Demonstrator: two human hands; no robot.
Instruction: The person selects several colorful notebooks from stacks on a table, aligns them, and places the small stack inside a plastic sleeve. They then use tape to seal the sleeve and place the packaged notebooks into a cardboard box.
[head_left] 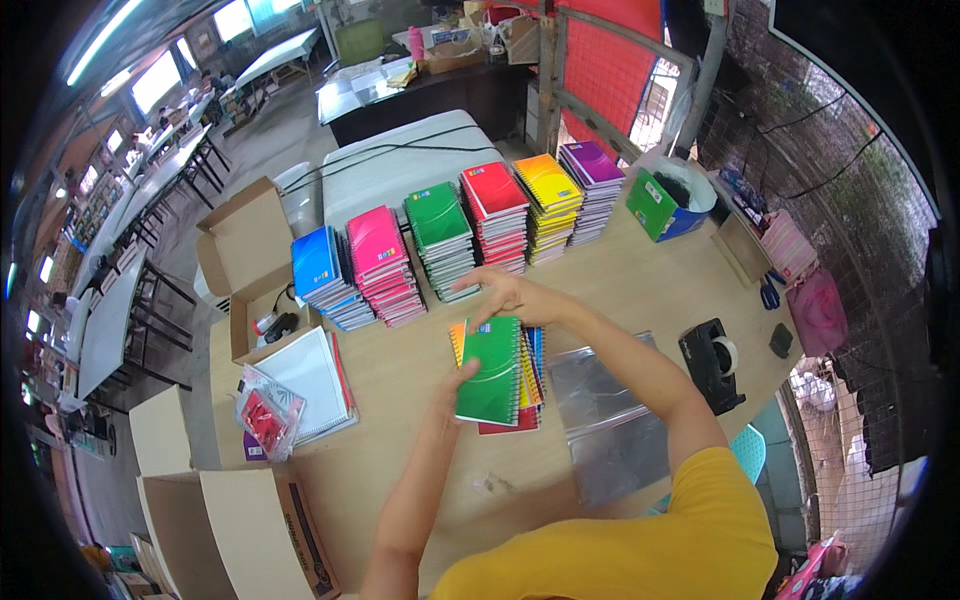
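A small pile of spiral notebooks (497, 372) with a green one on top lies on the wooden table (400, 470) in front of me. My left hand (457, 385) grips the pile's near left edge. My right hand (505, 293) holds its far edge, fingers curled over the top. Behind the pile stand six taller stacks of notebooks: blue (320, 270), pink (382, 260), green (441, 235), red (495, 210), yellow (549, 200) and purple (593, 180).
Clear plastic sleeves (600, 420) lie right of the pile. A black tape dispenser (712, 362) and blue scissors (768, 294) sit further right. An open cardboard box (250, 270), a white notebook (310, 375) and a packet of red items (265, 415) are at left. A green-and-blue box (660, 205) stands at the back right.
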